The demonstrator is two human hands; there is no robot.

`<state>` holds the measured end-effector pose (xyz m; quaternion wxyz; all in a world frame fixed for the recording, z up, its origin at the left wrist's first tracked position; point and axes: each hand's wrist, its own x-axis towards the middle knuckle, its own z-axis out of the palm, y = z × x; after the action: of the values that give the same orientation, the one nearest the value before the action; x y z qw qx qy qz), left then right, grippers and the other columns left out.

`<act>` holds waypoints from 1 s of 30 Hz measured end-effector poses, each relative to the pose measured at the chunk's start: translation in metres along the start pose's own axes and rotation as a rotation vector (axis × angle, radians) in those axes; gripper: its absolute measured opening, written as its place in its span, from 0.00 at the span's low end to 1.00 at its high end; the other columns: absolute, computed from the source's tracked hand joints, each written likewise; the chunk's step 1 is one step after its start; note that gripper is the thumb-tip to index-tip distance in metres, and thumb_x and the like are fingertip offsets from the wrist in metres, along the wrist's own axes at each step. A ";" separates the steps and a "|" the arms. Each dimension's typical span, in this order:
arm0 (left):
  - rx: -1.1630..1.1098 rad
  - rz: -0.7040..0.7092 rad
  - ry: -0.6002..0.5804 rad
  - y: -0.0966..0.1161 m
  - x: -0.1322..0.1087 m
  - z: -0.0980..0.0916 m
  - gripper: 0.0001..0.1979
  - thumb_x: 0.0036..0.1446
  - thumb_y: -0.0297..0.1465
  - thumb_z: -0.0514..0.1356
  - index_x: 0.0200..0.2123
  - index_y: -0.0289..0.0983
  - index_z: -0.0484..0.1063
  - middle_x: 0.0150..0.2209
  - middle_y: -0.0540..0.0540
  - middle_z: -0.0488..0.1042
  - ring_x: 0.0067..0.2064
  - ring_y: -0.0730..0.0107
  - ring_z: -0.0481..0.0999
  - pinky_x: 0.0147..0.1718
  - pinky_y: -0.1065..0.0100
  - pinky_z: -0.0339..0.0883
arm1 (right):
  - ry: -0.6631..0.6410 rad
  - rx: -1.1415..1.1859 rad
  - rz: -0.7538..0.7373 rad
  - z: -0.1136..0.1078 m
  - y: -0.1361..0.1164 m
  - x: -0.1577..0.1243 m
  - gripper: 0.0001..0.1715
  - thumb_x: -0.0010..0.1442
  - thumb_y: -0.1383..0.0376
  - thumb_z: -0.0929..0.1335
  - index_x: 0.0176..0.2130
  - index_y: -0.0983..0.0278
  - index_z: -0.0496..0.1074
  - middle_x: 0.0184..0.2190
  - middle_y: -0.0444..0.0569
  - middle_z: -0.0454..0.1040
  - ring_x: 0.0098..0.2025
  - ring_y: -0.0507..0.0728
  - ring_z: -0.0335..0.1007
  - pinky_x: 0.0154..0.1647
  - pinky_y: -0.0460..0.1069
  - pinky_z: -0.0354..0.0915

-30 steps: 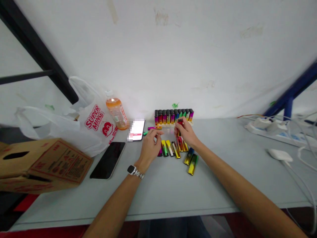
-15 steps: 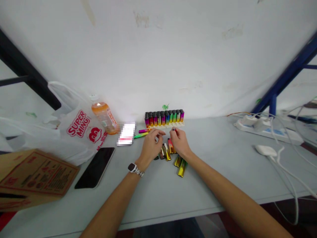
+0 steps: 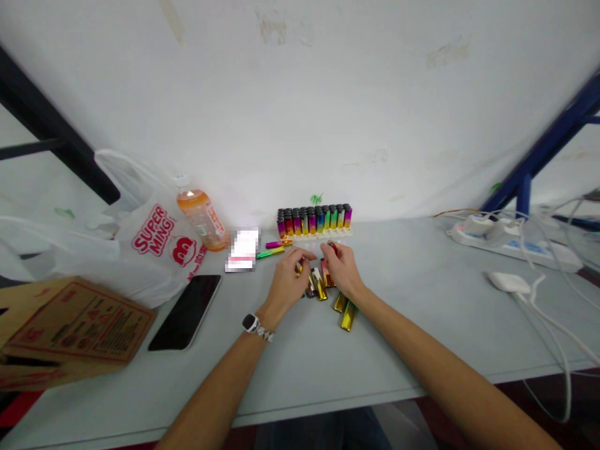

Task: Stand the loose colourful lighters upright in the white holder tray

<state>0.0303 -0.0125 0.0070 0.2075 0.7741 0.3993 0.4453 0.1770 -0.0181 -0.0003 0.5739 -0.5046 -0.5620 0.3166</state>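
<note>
My left hand (image 3: 291, 275) curls over the left end of a small pile of lighters, with a bit of shiny gold lighter (image 3: 299, 269) showing between thumb and fingers. Close by on the right, my right hand (image 3: 344, 270) is closed, a small red and dark lighter end (image 3: 334, 247) showing at its fingertips; the rest is hidden. Between and below the hands lie several loose metallic lighters (image 3: 320, 287), and two gold-green ones (image 3: 347, 315) lie under the right wrist. Behind stands a pale rack (image 3: 328, 235) packed with upright, black-topped colourful lighters (image 3: 312, 222).
A magenta lighter (image 3: 277, 244) and a green one (image 3: 270, 252) lie left of the rack. Further left are a blurred-out card (image 3: 242, 250), a phone (image 3: 185, 315), an orange drink bottle (image 3: 202, 215), a plastic bag (image 3: 135, 250) and a carton (image 3: 79, 331). A power strip (image 3: 529, 250) with cables lies right.
The whole view has shifted slightly. A gold lighter now shows between my left thumb and fingers. My right hand stays closed in nearly the same place.
</note>
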 end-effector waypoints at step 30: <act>0.118 0.056 0.046 -0.001 0.066 -0.062 0.05 0.58 0.31 0.64 0.38 0.37 0.77 0.39 0.46 0.76 0.33 0.73 0.75 0.37 0.67 0.73 | -0.037 -0.244 -0.138 -0.024 -0.012 0.006 0.20 0.68 0.50 0.59 0.44 0.62 0.67 0.41 0.50 0.71 0.43 0.57 0.67 0.39 0.50 0.62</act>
<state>-0.0044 0.0390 0.0729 0.1395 0.7855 0.4077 0.4442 0.1984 -0.0212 0.0163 0.5184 -0.5248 -0.6401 0.2149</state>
